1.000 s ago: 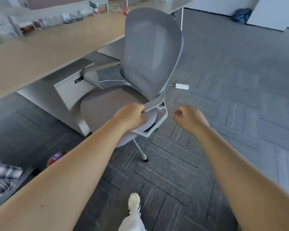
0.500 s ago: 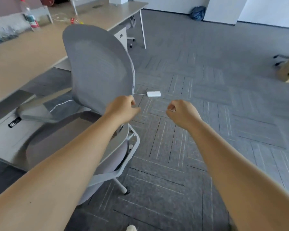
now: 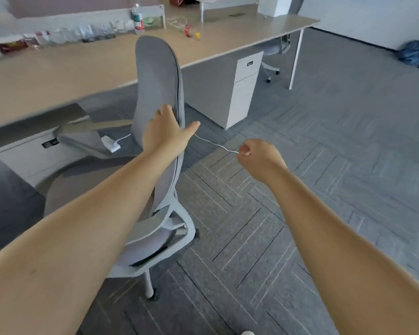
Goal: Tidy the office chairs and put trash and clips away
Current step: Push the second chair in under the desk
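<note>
A grey mesh office chair point(image 3: 155, 76) stands side-on at the desk, its seat point(image 3: 87, 184) partly under the desk edge. My left hand point(image 3: 166, 134) lies on the backrest's rear edge, fingers on the mesh and thumb spread to the right. To the right of the chair, my right hand point(image 3: 259, 158) is curled in a loose fist above the carpet. A thin white cable point(image 3: 213, 143) runs from a white adapter point(image 3: 110, 143) on the floor up to my right fingers; I cannot tell whether they pinch it.
The long wooden desk point(image 3: 58, 73) carries a bottle point(image 3: 137, 19), small clutter along its back and a red item point(image 3: 189, 31). A white drawer cabinet point(image 3: 243, 90) stands under it; a second chair point(image 3: 273, 52) is tucked in further along. A dark bag point(image 3: 415, 53) lies by the far wall.
The chair has swung round to side-on and sits closer to the desk. My left hand has moved up from the lower frame to the backrest edge. My right hand stays curled.
</note>
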Motion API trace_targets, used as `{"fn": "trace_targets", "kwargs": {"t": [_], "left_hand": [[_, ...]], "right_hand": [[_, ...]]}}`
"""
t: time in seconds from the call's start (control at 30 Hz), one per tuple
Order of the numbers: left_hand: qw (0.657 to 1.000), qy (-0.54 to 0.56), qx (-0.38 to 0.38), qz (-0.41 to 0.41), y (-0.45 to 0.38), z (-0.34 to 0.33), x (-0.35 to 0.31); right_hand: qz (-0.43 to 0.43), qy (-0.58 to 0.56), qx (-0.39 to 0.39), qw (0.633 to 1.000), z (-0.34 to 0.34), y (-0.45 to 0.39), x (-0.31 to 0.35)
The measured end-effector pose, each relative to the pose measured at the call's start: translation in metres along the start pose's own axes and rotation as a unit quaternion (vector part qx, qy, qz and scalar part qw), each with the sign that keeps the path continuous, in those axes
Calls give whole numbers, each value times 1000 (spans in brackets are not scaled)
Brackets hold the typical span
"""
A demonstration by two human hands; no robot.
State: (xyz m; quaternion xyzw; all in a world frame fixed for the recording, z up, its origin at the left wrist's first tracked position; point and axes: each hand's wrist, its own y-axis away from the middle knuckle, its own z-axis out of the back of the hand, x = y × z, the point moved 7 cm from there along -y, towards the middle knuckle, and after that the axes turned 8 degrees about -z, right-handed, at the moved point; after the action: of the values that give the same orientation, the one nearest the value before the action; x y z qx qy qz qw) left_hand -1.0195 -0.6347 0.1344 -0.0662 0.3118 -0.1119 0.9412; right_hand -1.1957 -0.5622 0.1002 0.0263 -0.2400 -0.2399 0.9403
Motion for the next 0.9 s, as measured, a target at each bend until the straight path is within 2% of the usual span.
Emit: {"fn": "trace_targets", "kwargs": {"t": [0.17, 0.3, 0.43, 0.67, 0.77, 0.9], "left_hand": [[995, -25, -48, 78, -23, -11, -12], [992, -48, -69, 94, -34, -11, -7], [993, -39, -55, 95, -37, -14, -4], [984, -34, -37, 171, -15, -7, -11], [971, -53, -70, 222, 5, -2, -11], [944, -61, -115, 303, 36, 1, -12]], "right_hand": [[80, 3, 46, 996, 17, -48, -1], [141, 11, 76, 987, 13, -81, 23], [217, -9, 78, 973, 8, -101, 63], [374, -49, 93, 922, 0, -108, 111], [439, -56, 98, 891, 3, -107, 123], [519, 5, 87, 850, 9, -104, 130]]}}
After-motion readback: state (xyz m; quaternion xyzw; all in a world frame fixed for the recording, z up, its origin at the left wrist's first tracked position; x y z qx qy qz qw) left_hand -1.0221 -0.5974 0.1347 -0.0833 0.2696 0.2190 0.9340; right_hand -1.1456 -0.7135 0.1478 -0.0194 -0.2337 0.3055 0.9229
